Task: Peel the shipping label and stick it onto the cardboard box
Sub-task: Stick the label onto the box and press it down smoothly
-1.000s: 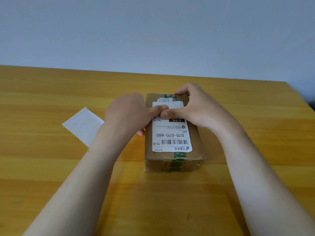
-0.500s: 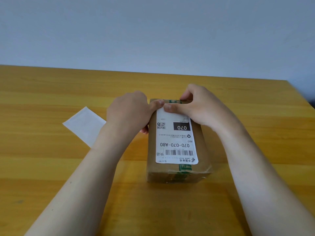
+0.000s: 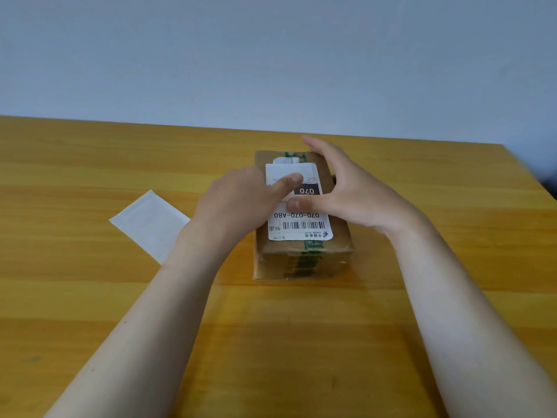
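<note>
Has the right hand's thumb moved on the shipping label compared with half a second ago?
Yes. The right hand has slid its thumb toward the person: from the shipping label's far edge to just above the printed 070-070-A80 line, below the black 070 block.

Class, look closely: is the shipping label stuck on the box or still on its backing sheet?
On the box. The label lies flat on the box top under both thumbs; the bare backing sheet lies apart on the table.

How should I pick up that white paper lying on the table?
Probably by the corner nearest the left table edge, coming in from that side. The backing paper lies flat on the table, so nothing sticks up to pinch. Its other end is hidden under the left forearm, but that corner is in the open; slide a fingernail under it, then pinch.
</note>
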Tool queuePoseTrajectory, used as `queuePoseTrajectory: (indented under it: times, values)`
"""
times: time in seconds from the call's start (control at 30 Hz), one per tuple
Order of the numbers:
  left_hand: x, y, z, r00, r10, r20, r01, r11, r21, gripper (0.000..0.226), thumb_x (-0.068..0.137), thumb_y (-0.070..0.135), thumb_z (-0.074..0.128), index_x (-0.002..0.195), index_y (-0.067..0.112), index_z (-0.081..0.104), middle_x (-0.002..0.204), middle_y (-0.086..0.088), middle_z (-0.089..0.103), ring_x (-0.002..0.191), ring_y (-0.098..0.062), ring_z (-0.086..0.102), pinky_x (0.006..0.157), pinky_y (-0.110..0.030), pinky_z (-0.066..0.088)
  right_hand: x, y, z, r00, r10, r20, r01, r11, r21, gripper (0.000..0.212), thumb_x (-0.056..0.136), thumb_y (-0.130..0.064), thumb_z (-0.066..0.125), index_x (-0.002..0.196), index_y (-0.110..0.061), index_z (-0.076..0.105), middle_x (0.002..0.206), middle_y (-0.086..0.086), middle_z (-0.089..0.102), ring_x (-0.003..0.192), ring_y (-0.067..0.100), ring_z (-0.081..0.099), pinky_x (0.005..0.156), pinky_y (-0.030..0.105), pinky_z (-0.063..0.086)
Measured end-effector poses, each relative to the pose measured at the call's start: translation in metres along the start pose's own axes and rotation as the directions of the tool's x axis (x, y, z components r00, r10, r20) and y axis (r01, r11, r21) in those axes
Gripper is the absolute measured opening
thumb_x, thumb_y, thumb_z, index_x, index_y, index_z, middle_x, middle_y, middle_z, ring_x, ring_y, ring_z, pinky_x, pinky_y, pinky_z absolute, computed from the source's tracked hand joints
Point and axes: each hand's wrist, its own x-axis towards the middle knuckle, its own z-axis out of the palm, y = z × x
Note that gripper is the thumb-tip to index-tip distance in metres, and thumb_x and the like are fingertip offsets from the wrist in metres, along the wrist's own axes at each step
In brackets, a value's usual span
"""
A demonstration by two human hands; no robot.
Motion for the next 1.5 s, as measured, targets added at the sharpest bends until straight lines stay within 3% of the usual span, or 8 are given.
queuePoseTrajectory:
  times: [0.3, 0.47, 0.57, 0.63, 0.7, 0.9, 1.1, 1.5]
  values:
    - [-0.002, 0.001, -0.004, 0.999, -0.018, 0.041, 0.016, 0.998, 0.056, 0.059, 0.090, 0.067, 0.060, 0.063, 0.015, 0.050, 0.063, 0.000, 0.058, 0.054, -0.018, 0.050, 0.049, -0.032, 0.030, 0.002, -0.001, 0.000, 1.000, 0.001, -0.016, -0.001, 1.000, 0.006, 0.106, 0.063, -0.049, 0.095, 0.155, -0.039, 0.043, 0.154, -0.020, 0.040, 0.133, 0.006, 0.048, 0.107, 0.029, 0.046]
    - [-0.003, 0.002, -0.006, 0.997, -0.062, 0.054, 0.058, 0.996, 0.068, 0.058, 0.089, 0.069, 0.059, 0.069, 0.016, 0.048, 0.071, -0.001, 0.056, 0.055, -0.017, 0.049, 0.048, -0.031, 0.030, 0.002, -0.002, -0.001, 0.999, 0.017, -0.050, -0.019, 0.999, -0.042, 0.102, 0.062, -0.052, 0.096, 0.150, -0.033, 0.049, 0.145, -0.021, 0.043, 0.123, 0.007, 0.052, 0.099, 0.030, 0.048]
    - [-0.004, 0.001, -0.005, 0.993, -0.110, 0.046, 0.107, 0.993, 0.051, 0.063, 0.086, 0.073, 0.060, 0.106, 0.014, 0.052, 0.088, 0.000, 0.064, 0.077, -0.024, 0.063, 0.058, -0.033, 0.045, 0.003, -0.003, -0.001, 0.998, 0.018, -0.066, -0.022, 0.997, -0.069, 0.107, 0.059, -0.055, 0.096, 0.152, -0.030, 0.049, 0.144, -0.022, 0.043, 0.125, 0.007, 0.052, 0.097, 0.029, 0.047]
    - [-0.005, 0.000, -0.006, 0.995, -0.094, 0.038, 0.092, 0.995, 0.047, 0.087, 0.084, 0.073, 0.061, 0.146, 0.017, 0.035, 0.100, -0.002, 0.067, 0.092, -0.030, 0.068, 0.075, -0.041, 0.057, 0.003, -0.003, 0.000, 0.997, 0.016, -0.075, -0.020, 0.998, -0.057, 0.108, 0.057, -0.053, 0.097, 0.151, -0.032, 0.049, 0.143, -0.022, 0.045, 0.121, 0.007, 0.054, 0.090, 0.026, 0.047]
    - [-0.007, -0.001, -0.006, 0.997, -0.056, 0.046, 0.054, 0.998, 0.040, 0.099, 0.084, 0.071, 0.063, 0.160, 0.030, 0.014, 0.103, -0.002, 0.064, 0.093, -0.031, 0.070, 0.081, -0.047, 0.060, 0.002, -0.003, 0.000, 0.997, 0.008, -0.076, -0.011, 0.999, -0.041, 0.106, 0.055, -0.051, 0.099, 0.148, -0.035, 0.049, 0.143, -0.021, 0.048, 0.110, 0.005, 0.057, 0.080, 0.022, 0.045]
    - [-0.004, -0.006, -0.006, 1.000, -0.026, 0.001, 0.026, 0.999, 0.021, 0.078, 0.078, 0.073, 0.067, 0.134, 0.028, 0.036, 0.114, -0.005, 0.063, 0.083, -0.027, 0.070, 0.070, -0.045, 0.061, -0.002, -0.007, 0.001, 0.996, -0.001, -0.084, -0.004, 0.998, -0.058, 0.085, 0.058, -0.046, 0.099, 0.128, -0.037, 0.052, 0.131, -0.019, 0.055, 0.070, -0.007, 0.052, 0.059, 0.018, 0.038]
    - [-0.004, -0.004, -0.008, 0.998, -0.044, -0.037, 0.044, 0.999, -0.011, 0.065, 0.081, 0.066, 0.071, 0.114, 0.022, 0.037, 0.084, 0.003, 0.062, 0.064, -0.025, 0.071, 0.056, -0.039, 0.060, -0.004, -0.013, 0.002, 0.998, 0.027, -0.056, -0.031, 0.997, -0.073, 0.074, 0.059, -0.050, 0.098, 0.115, -0.033, 0.052, 0.104, -0.011, 0.069, 0.074, 0.008, 0.068, 0.057, 0.021, 0.047]
    - [-0.005, -0.003, -0.010, 0.996, -0.079, -0.047, 0.079, 0.997, 0.002, 0.058, 0.087, 0.063, 0.067, 0.105, 0.015, 0.042, 0.083, -0.006, 0.068, 0.061, -0.032, 0.072, 0.064, -0.049, 0.063, -0.001, -0.012, 0.010, 0.991, -0.035, -0.132, 0.016, 0.990, -0.143, 0.056, 0.068, -0.053, 0.093, 0.094, -0.027, 0.052, 0.086, -0.014, 0.060, 0.069, 0.009, 0.052, 0.060, 0.032, 0.037]
